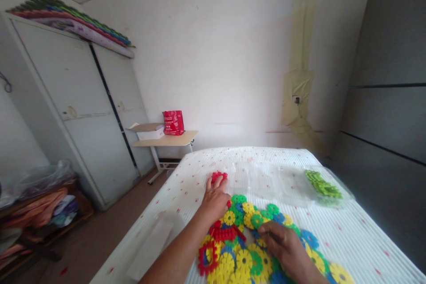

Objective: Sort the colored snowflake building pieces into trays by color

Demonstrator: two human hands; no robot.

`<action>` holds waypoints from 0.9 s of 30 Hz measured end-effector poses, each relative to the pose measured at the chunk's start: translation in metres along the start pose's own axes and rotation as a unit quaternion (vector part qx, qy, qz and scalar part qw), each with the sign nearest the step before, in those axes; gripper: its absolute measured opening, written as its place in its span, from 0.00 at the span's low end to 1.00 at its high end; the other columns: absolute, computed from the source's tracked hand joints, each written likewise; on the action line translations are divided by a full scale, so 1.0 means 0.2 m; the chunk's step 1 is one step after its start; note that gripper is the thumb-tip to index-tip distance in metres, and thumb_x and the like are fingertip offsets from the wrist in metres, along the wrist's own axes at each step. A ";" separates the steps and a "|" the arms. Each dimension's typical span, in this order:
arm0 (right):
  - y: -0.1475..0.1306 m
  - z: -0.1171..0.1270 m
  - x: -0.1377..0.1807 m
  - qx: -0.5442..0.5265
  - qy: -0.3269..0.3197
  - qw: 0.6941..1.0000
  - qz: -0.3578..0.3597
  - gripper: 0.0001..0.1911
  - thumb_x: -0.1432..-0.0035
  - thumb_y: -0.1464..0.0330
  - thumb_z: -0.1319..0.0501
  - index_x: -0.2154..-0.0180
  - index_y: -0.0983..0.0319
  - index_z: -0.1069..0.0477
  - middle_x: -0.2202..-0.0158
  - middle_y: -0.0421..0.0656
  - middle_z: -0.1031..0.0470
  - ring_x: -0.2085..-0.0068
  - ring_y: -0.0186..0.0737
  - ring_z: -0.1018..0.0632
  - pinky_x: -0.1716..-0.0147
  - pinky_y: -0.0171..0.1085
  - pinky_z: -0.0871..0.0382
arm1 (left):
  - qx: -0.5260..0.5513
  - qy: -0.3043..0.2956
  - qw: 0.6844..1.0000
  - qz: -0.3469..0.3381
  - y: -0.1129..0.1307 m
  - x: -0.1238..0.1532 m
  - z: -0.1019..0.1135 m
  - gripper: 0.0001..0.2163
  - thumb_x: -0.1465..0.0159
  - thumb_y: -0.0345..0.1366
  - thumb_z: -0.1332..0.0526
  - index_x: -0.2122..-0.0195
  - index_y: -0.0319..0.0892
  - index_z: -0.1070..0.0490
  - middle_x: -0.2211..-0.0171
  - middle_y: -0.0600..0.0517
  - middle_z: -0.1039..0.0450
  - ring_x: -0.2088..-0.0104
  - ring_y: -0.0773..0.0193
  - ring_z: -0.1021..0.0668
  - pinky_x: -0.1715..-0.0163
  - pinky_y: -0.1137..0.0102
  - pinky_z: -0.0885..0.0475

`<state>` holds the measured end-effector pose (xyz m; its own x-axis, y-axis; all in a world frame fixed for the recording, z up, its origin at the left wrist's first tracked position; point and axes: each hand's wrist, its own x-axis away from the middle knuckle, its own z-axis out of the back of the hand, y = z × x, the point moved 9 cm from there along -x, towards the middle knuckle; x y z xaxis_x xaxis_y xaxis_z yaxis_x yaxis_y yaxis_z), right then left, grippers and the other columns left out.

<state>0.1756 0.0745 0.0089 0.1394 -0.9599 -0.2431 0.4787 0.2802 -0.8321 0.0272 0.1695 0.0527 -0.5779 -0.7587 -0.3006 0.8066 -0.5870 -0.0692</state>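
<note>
Your left hand point(215, 197) rests on the small, bumpy red plastic pieces point(219, 174), fingers a little apart, perhaps to keep them bunched. Your right hand point(282, 239) bends its fingers close together over the messy pile of flower-shaped yellow, green and blue plastic discs point(244, 259); I can't tell if either hand grips anything. The bright green plastic pieces point(321, 184) sit in a see-through plastic box point(348, 196), likely so they stay apart from the pile.

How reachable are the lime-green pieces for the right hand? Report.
Probably yes: just discs and tablecloth separate the right hand from the lime-green pieces; whether their clear container is lidded is unclear.
</note>
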 end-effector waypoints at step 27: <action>-0.03 0.00 0.00 0.021 -0.009 1.000 0.014 0.13 0.42 0.61 0.48 0.67 0.60 0.29 0.72 0.40 0.27 0.70 0.37 0.28 0.70 0.33 0.35 | 0.208 0.014 0.965 0.160 -0.27 0.11 0.07 0.10 0.45 0.28 0.43 0.64 0.45 0.24 0.67 0.55 0.22 0.65 0.68 0.24 0.62 0.76 0.32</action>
<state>0.1734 0.0728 0.0137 0.1689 -0.9514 -0.2575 0.5099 0.3079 -0.8032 -0.0315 0.1808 0.0635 -0.2986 -0.9159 -0.2683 0.8205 -0.3900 0.4179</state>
